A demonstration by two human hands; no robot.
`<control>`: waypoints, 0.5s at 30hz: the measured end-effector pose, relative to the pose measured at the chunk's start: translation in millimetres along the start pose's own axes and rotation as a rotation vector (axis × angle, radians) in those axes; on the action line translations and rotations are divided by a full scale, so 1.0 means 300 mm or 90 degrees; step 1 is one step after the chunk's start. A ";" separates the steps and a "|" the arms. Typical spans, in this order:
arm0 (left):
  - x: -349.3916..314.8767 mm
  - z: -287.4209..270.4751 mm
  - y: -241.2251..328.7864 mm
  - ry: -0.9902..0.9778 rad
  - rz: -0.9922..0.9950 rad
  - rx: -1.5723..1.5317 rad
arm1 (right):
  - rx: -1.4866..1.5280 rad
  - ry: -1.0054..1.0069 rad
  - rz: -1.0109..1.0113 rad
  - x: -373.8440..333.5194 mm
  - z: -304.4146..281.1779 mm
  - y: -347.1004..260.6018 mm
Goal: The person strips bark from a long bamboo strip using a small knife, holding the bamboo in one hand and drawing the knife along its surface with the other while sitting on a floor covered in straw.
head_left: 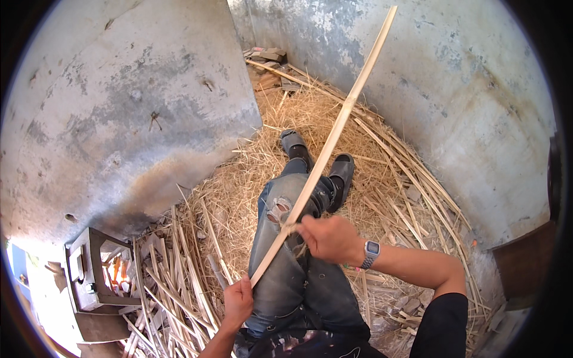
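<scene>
A long, pale bamboo strip (330, 142) slants up and to the right across my lap, its far end high against the wall. My left hand (239, 300) is closed round its near end, beside my left thigh. Over my knees, my right hand (332, 240) is closed in a fist against the strip's right edge. Whatever that fist grips is mostly hidden; a curled pale shaving (289, 228) shows by its fingers. My jeans (280, 298) are torn at the knee, just under the strip.
Dry shavings (239, 203) cover the floor round my sandals (341, 173). Several bamboo strips (412, 170) lie along the right wall (453, 107), and more strips (179, 286) are piled at my left. A boxy frame (95, 268) stands far left, below a grey wall (131, 89).
</scene>
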State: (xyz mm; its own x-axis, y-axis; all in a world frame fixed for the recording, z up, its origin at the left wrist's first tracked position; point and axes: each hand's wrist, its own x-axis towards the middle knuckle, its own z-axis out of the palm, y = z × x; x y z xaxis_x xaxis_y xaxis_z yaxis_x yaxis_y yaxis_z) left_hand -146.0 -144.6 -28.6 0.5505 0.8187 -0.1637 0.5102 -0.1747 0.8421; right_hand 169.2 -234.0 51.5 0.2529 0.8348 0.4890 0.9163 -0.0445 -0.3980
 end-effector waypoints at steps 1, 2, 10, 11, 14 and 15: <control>-0.003 -0.007 -0.005 0.003 -0.005 -0.007 | 0.015 -0.050 -0.033 -0.011 -0.013 -0.018; -0.001 -0.011 -0.011 0.002 -0.006 -0.007 | 0.031 -0.099 -0.066 -0.017 -0.022 -0.025; 0.009 -0.004 -0.013 0.019 0.033 0.031 | 0.204 0.268 0.246 0.252 -0.187 0.261; 0.004 -0.005 -0.018 0.019 0.032 0.032 | 0.205 0.268 0.247 0.268 -0.193 0.262; 0.002 -0.002 -0.027 0.023 0.030 0.021 | 0.235 0.281 0.247 0.286 -0.187 0.253; 0.001 -0.001 -0.023 0.020 0.025 0.013 | 0.237 0.270 0.249 0.272 -0.169 0.247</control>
State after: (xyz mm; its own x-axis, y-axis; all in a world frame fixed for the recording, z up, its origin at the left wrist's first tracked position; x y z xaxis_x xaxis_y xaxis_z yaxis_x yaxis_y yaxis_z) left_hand -149.6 -142.9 -34.3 0.5493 0.8278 -0.1139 0.5020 -0.2180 0.8369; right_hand 273.5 -197.0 101.2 0.7134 0.5047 0.4862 0.5837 -0.0440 -0.8108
